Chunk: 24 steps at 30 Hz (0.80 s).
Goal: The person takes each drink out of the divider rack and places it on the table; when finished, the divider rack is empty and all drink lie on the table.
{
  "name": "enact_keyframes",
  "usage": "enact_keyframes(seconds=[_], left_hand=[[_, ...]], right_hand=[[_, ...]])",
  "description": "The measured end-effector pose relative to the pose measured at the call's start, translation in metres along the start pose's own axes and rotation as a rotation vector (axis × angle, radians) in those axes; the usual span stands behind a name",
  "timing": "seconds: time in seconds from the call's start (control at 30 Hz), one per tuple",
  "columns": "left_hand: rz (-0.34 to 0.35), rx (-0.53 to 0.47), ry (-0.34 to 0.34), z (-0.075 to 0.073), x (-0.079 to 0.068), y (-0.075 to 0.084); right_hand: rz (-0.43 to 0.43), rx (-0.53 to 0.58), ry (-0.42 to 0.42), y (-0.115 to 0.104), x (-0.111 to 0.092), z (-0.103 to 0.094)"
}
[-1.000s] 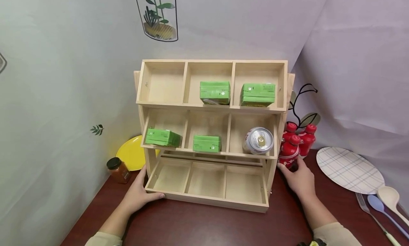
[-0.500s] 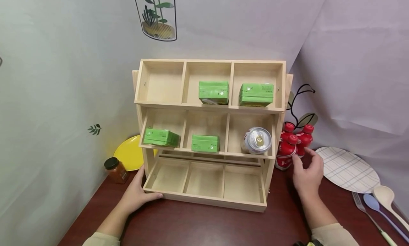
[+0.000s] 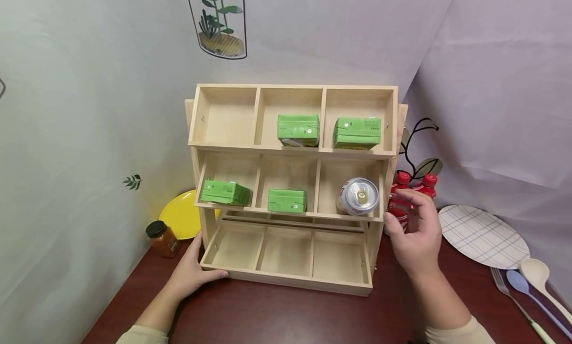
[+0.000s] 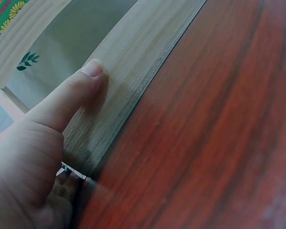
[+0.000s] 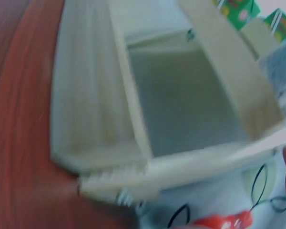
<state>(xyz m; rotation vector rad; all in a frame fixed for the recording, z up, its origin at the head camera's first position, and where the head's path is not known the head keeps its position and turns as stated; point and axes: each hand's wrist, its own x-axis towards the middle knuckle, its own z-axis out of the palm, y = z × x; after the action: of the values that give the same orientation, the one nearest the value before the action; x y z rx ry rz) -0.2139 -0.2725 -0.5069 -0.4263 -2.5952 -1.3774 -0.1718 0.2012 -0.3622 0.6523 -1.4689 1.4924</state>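
A three-tier wooden rack (image 3: 304, 280) stands on the dark red table. My left hand (image 3: 189, 273) grips its lower left corner, thumb across the front board and fingers along the side; the left wrist view shows the thumb (image 4: 76, 93) pressed to the wood. Beside the rack's right edge my right hand (image 3: 417, 237) is raised with bent fingers and thumb apart, holding nothing visible. Behind it stand red bottles (image 3: 429, 185), partly hidden by the hand. A silver can (image 3: 361, 197) sits in the middle tier's right compartment. Green cartons (image 3: 298, 130) occupy several other compartments.
At the left are a brown jar (image 3: 163, 239) with a black lid and a yellow plate (image 3: 180, 212). At the right lie a checked plate (image 3: 484, 235), a fork (image 3: 509, 289), a blue spoon (image 3: 518, 282) and a cream ladle (image 3: 536, 273). Fabric walls rise behind.
My right hand drew back from the red bottles to the right, then rose leftward to the rack's right edge beside the middle tier. The left hand stays at the corner.
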Motion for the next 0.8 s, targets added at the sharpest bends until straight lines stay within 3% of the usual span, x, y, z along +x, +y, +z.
enact_keyframes(seconds=[0.13, 0.3, 0.4, 0.47, 0.6, 0.8], left_hand=[[-0.005, 0.002, 0.001, 0.0, 0.0, 0.0], [-0.007, 0.001, 0.001, 0.0, 0.0, -0.001], [-0.005, -0.005, -0.001, 0.001, 0.001, 0.0], [-0.004, -0.005, 0.0, 0.001, 0.001, 0.001], [-0.004, -0.004, 0.004, 0.0, 0.001, 0.001], [-0.006, -0.002, 0.004, 0.0, 0.0, 0.002]], right_hand=[[-0.028, 0.014, -0.06, -0.01, 0.003, 0.019], [-0.007, -0.234, -0.148, -0.019, 0.004, 0.036], [-0.028, -0.385, -0.148, -0.022, 0.004, 0.041], [-0.057, -0.425, -0.131, -0.022, 0.004, 0.043], [-0.085, -0.419, -0.117, -0.021, 0.004, 0.042], [-0.058, -0.365, -0.121, -0.022, 0.006, 0.038]])
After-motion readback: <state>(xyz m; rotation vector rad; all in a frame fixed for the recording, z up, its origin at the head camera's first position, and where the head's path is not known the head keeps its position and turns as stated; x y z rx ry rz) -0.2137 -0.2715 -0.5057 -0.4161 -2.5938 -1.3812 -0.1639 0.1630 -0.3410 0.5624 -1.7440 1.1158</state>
